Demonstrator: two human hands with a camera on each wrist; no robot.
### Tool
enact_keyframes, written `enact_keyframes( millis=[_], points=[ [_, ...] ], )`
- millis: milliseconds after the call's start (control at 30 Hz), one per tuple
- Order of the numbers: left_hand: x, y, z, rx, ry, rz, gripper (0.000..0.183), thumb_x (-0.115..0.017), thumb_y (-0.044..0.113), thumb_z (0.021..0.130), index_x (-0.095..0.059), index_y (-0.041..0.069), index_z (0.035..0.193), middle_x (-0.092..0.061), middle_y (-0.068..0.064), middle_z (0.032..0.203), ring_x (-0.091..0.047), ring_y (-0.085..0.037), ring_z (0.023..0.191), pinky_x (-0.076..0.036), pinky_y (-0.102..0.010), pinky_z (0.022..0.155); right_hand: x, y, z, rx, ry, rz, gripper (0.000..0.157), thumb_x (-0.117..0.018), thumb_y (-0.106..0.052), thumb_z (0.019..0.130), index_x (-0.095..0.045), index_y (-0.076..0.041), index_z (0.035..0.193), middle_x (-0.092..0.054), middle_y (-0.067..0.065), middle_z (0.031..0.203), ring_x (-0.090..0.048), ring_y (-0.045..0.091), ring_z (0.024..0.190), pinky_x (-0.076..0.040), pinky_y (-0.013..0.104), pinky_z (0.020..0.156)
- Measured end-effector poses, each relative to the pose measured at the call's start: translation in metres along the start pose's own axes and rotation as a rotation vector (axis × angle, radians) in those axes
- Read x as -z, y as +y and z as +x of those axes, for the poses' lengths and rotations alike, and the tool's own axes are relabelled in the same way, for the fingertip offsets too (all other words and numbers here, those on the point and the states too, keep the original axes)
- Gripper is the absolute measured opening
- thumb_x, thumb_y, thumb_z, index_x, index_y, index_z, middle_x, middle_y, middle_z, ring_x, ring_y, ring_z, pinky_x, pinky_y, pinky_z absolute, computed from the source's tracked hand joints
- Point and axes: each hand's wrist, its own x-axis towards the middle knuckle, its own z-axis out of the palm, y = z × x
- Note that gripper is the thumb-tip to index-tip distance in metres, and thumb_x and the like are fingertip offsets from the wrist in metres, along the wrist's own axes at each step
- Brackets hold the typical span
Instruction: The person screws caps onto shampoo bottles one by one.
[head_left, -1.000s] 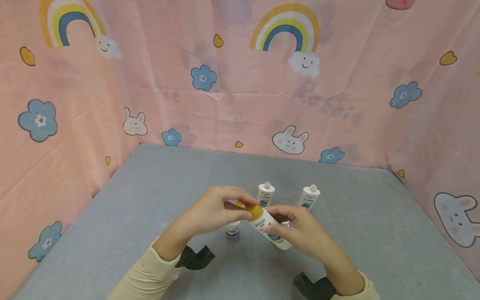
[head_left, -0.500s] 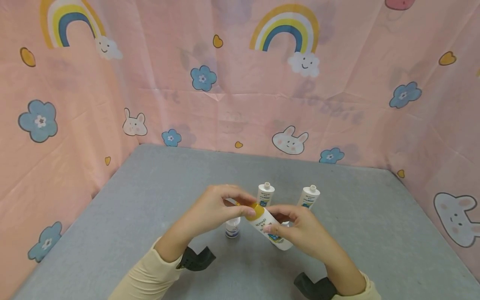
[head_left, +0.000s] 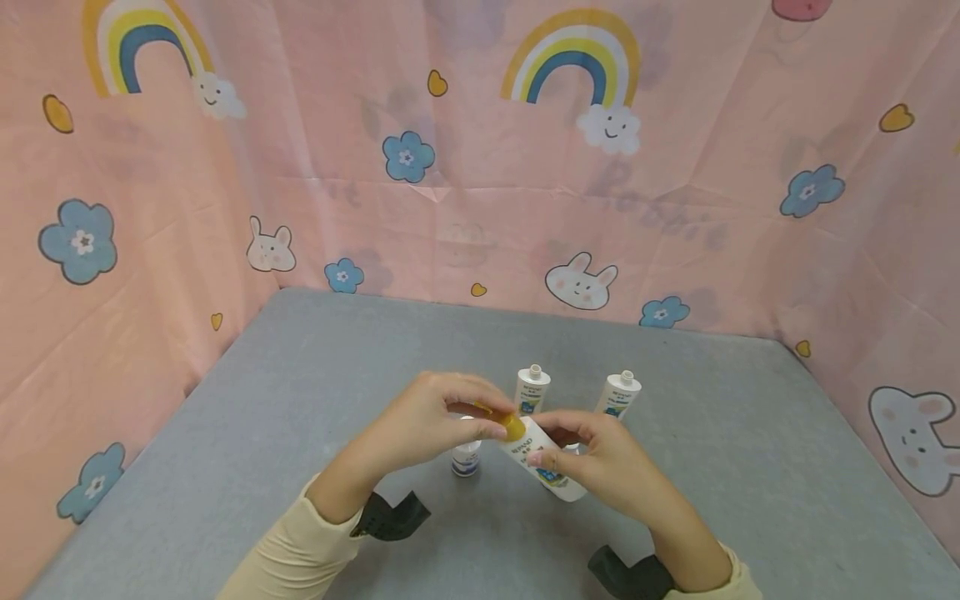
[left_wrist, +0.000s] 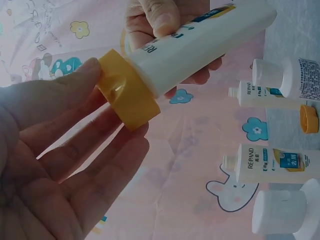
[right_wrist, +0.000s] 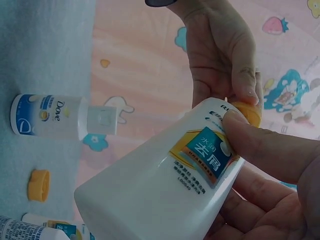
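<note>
A white shampoo bottle [head_left: 546, 467] with a yellow cap [head_left: 513, 427] at its top is held tilted above the table. My right hand [head_left: 600, 462] grips the bottle's body, thumb on the front near the label. At the top, my left hand [head_left: 442, 421] pinches the cap between thumb and fingers. In the left wrist view the cap [left_wrist: 129, 92] sits across the bottle's top end, the neck hidden inside it. The right wrist view shows the bottle's blue-green label [right_wrist: 205, 152] and its wide base.
Behind the hands stand two capless white bottles [head_left: 533, 387] [head_left: 619, 392]. A white-capped Dove bottle [right_wrist: 50, 116] stands on the left, and another white-capped bottle [left_wrist: 300, 77] shows in the left wrist view. A loose yellow cap [right_wrist: 39, 185] lies on the grey table [head_left: 360, 350].
The yellow cap has turned on the bottle's top, now showing a narrower side in the head view. My left fingers have shifted slightly; the right hand and bottle stay nearly still.
</note>
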Motion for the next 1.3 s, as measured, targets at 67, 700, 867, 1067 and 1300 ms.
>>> enact_keyframes(
  millis=[67,700,867,1067,1300],
  points=[
    [0.0005,0.0007,-0.0005,0.001,-0.001,-0.001,0.03,-0.078,0.012,0.085,-0.074,0.007,0.115,-0.073,-0.006,0.118,-0.069,-0.016,0.107,-0.057,-0.026,0.092,0.0002,0.0002,-0.0001,-0.006,-0.002,0.0,0.033,-0.074,-0.027,0.09,-0.072,-0.008,0.116,-0.075,0.003,0.1,-0.066,0.006,0.091,-0.056,0.025,0.073],
    [-0.0084,0.0076,-0.0015,0.261,0.109,0.106,0.025,-0.079,0.042,0.082,-0.08,0.022,0.096,-0.077,0.007,0.094,-0.067,-0.007,0.087,-0.057,-0.027,0.074,-0.0002,0.0003,-0.0004,0.011,-0.005,-0.013,0.032,-0.074,-0.029,0.089,-0.072,-0.009,0.116,-0.075,0.002,0.1,-0.065,0.006,0.089,-0.055,0.026,0.076],
    [-0.0081,0.0072,-0.0016,0.253,0.09,0.099,0.027,-0.079,0.04,0.083,-0.08,0.019,0.1,-0.078,0.006,0.095,-0.068,-0.007,0.087,-0.057,-0.026,0.074,-0.0004,-0.0004,-0.0005,0.008,-0.003,-0.013,0.033,-0.074,-0.029,0.089,-0.072,-0.009,0.116,-0.075,0.003,0.1,-0.065,0.007,0.089,-0.055,0.025,0.074],
    [-0.0062,0.0072,-0.0025,0.209,0.052,0.084,0.03,-0.079,0.032,0.085,-0.078,0.014,0.108,-0.077,0.002,0.098,-0.069,-0.007,0.088,-0.058,-0.022,0.074,-0.0004,-0.0007,0.0,-0.001,-0.006,0.003,0.033,-0.074,-0.027,0.09,-0.072,-0.008,0.117,-0.074,0.004,0.101,-0.065,0.006,0.09,-0.056,0.024,0.071],
    [-0.0031,0.0065,-0.0037,0.229,0.047,0.042,0.041,-0.08,0.033,0.084,-0.073,0.013,0.119,-0.075,0.0,0.107,-0.069,-0.01,0.095,-0.059,-0.025,0.08,-0.0006,-0.0006,0.0004,-0.024,-0.002,-0.002,0.034,-0.074,-0.028,0.089,-0.072,-0.008,0.117,-0.074,0.004,0.101,-0.065,0.008,0.091,-0.056,0.024,0.072]
  ],
)
